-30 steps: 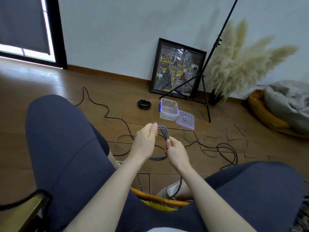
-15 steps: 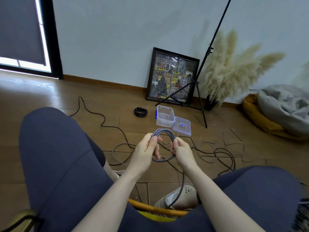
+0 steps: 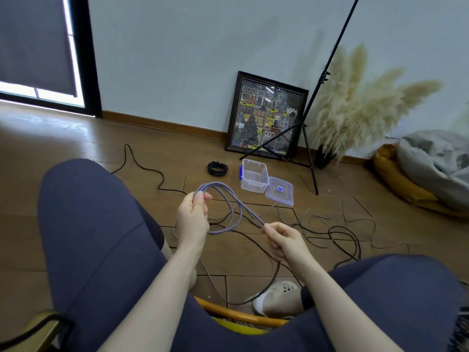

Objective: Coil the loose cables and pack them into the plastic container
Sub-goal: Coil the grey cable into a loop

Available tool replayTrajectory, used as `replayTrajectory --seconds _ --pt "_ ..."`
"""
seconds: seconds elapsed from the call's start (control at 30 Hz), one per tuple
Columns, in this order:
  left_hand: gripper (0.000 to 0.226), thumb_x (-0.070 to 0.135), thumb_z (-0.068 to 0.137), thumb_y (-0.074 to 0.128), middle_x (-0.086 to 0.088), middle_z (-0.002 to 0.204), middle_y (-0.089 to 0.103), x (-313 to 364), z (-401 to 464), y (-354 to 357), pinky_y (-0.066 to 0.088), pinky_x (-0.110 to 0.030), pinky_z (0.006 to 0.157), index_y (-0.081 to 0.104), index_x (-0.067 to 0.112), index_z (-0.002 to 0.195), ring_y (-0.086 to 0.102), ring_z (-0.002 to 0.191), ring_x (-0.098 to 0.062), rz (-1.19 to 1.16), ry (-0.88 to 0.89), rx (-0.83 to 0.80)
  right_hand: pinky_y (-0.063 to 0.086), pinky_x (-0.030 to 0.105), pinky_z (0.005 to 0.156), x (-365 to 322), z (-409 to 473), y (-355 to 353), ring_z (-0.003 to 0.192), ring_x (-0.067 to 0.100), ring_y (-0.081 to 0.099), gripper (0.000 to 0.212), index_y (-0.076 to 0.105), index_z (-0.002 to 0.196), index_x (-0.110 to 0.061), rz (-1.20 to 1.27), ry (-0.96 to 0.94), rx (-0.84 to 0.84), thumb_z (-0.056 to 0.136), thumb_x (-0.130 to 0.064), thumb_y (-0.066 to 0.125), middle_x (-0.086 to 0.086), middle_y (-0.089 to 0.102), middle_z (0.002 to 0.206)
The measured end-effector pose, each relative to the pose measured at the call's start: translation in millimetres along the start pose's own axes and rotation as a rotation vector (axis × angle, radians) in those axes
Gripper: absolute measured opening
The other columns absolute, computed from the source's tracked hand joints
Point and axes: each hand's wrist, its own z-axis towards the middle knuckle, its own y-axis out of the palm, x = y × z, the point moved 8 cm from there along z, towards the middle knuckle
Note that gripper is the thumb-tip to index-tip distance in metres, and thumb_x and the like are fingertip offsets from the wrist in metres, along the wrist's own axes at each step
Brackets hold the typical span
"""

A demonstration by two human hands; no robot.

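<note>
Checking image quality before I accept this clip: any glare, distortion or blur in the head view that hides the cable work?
Head view: strong glare at the window upper left, away from the work; wide-angle bending curves the tripod pole and the floor edges; the grey cable, left hand, right hand and open container read sharp enough, under soft, even room light.

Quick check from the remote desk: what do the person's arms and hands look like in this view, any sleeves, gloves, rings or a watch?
Both forearms are bare up to the frame's bottom edge; no sleeves show. The left hand and right hand wear no gloves, and no rings, watch or wristband are visible. The fingers are bare, and the nails look short and unpainted, as far as this view resolves.
</note>
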Motion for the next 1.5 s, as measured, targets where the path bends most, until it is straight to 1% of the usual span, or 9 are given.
replayTrajectory --seconds 0.13,0.3,0.5,0.8,0.97,1.17,1.27,1.4,1.5 --pt "0.034 0.027 0.108 0.034 0.011 0.053 0.033 -1.5 4.3 -7.4 0.022 -0.023 0.041 0.058 0.018 0.087 0.025 0.043 -0.006 -0.044 -0.046 0.064 0.028 0.023 0.051 -0.3 -3.5 -41.8 0.050 0.010 0.034 0.037 0.065 0.086 -0.005 -0.019 -0.005 0.111 0.074 -0.039 0.071 -0.003 0.041 0.058" --pt "0.033 0.027 0.107 0.035 0.009 0.055 0.035 -4.5 8.8 -24.3 0.024 -0.023 0.040 0.059 0.019 0.086 0.027 0.042 -0.006 -0.076 -0.072 0.209 0.042 0.026 0.065 -8.5 -5.2 -88.8 0.063 0.013 0.047 0.014 0.067 0.086 -0.012 -0.137 -0.093 0.322 0.088 -0.026 0.068 -0.004 0.055 0.065" --pt "0.032 0.027 0.105 0.033 0.004 0.064 0.041 -2.8 4.8 -37.3 0.032 -0.033 0.056 0.058 0.027 0.084 0.036 0.053 -0.014 0.048 -0.034 0.361 0.045 0.026 0.068 -34.0 -11.4 -101.4 0.073 0.015 0.052 0.011 0.060 0.083 -0.015 -0.260 -0.314 0.555 0.092 -0.018 0.065 0.004 0.060 0.079" --pt "0.030 0.027 0.108 0.031 0.004 0.074 0.050 3.7 -0.2 -1.3 0.033 -0.028 0.054 0.059 0.020 0.101 0.047 0.065 -0.012 0.506 0.114 0.033 0.036 0.031 0.066 -67.0 -4.8 -19.3 0.089 0.017 0.049 0.018 0.061 0.081 -0.012 -1.225 -0.400 0.204 0.087 -0.027 0.070 -0.006 0.054 0.081" --pt "0.030 0.031 0.108 0.032 0.005 0.070 0.051 -0.6 -4.1 17.0 0.037 -0.025 0.051 0.060 0.024 0.097 0.048 0.059 -0.010 0.528 0.115 -0.185 0.045 0.031 0.075 -80.2 -11.7 20.5 0.086 0.006 0.047 0.019 0.068 0.080 -0.017 -1.141 -0.452 -0.081 0.081 -0.035 0.075 -0.006 0.058 0.086" --pt "0.027 0.029 0.107 0.034 0.002 0.054 0.059 -3.3 -19.9 37.0 0.053 -0.031 0.062 0.058 0.026 0.095 0.062 0.052 -0.012 0.466 0.147 -0.386 0.043 0.030 0.070 -95.7 -16.3 52.8 0.077 0.006 0.052 0.017 0.073 0.077 -0.023 -0.986 -0.477 -0.117 0.074 -0.038 0.080 -0.007 0.063 0.081" --pt "0.029 0.027 0.107 0.038 0.009 0.057 0.061 -0.5 -24.2 40.4 0.044 -0.017 0.050 0.058 0.023 0.086 0.058 0.051 -0.003 0.459 0.169 -0.412 0.048 0.037 0.073 -100.9 -16.4 62.4 0.076 0.010 0.058 0.012 0.072 0.074 -0.024 -0.822 -0.470 -0.121 0.075 -0.032 0.081 -0.009 0.065 0.077" --pt "0.035 0.027 0.107 0.038 -0.002 0.053 0.047 -11.1 -28.7 49.2 0.032 -0.025 0.040 0.053 0.011 0.080 0.039 0.040 -0.015 0.243 -0.013 -0.510 0.052 0.045 0.076 -100.5 -11.4 62.4 0.077 0.022 0.062 0.010 0.070 0.075 -0.024 -0.692 -0.412 -0.063 0.079 -0.030 0.078 0.003 0.070 0.077" --pt "0.035 0.022 0.108 0.037 0.002 0.047 0.034 -9.2 -24.5 47.0 0.017 -0.015 0.035 0.053 0.011 0.078 0.022 0.034 -0.007 0.018 -0.120 -0.503 0.047 0.032 0.062 -97.5 -8.2 56.2 0.063 0.018 0.052 0.013 0.068 0.083 -0.013 -0.525 -0.358 -0.054 0.081 -0.021 0.078 0.015 0.062 0.073"
